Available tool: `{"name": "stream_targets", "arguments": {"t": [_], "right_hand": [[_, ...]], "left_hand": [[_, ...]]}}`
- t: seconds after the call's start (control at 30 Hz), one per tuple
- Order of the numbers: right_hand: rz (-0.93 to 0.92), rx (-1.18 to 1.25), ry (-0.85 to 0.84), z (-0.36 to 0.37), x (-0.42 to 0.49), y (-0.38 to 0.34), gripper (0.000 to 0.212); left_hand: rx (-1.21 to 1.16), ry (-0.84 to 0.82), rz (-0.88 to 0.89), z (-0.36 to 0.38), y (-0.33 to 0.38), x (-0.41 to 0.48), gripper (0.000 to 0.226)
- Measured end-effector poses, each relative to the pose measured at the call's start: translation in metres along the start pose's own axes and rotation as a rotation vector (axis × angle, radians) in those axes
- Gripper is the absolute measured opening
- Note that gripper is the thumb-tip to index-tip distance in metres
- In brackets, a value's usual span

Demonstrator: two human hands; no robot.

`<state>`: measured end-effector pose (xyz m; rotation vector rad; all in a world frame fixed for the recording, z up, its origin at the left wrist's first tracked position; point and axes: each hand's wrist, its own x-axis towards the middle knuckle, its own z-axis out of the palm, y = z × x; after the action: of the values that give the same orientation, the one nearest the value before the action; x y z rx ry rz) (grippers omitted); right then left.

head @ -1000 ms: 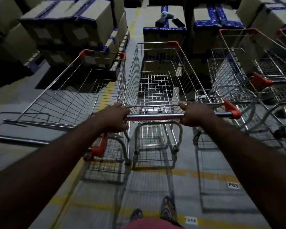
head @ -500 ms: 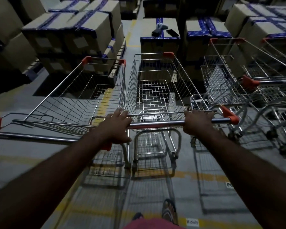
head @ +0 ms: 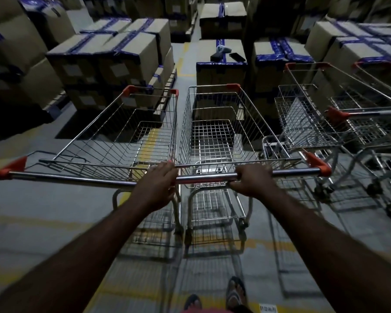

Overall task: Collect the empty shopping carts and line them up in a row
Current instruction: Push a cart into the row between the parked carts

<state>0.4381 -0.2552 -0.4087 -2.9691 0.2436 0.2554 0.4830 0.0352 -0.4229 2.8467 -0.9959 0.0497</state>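
4 carts here: both arms straight out, left hand and right hand clenched around the middle cart's handle.

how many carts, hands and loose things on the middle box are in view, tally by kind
carts: 4 (left, middle, right, far right)
hands: 2 (left hand, right hand), both on the middle cart's handle
loose things on the middle box: 3, too dim to name
total: 9
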Motion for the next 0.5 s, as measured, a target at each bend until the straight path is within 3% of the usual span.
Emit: {"name": "stream_targets", "arguments": {"t": [0.1,0.27,0.43,0.5], "right_hand": [[-0.006,-0.001,0.021,0.005,-0.009,0.001,0.032],[-0.02,-0.014,0.038,0.013,-0.02,0.001,0.038],[-0.06,0.011,0.032,0.014,-0.027,0.003,0.04],[-0.068,0.024,0.027,0.013,-0.028,0.003,0.04]], "left_hand": [[-0.021,0.018,0.06,-0.001,-0.003,0.0,0.044],[0.025,-0.041,0.027,0.0,-0.003,0.001,0.059],[0.081,-0.065,0.005,0.0,0.001,0.0,0.051],[0.073,-0.133,-0.016,-0.005,0.0,0.003,0.066]]}}
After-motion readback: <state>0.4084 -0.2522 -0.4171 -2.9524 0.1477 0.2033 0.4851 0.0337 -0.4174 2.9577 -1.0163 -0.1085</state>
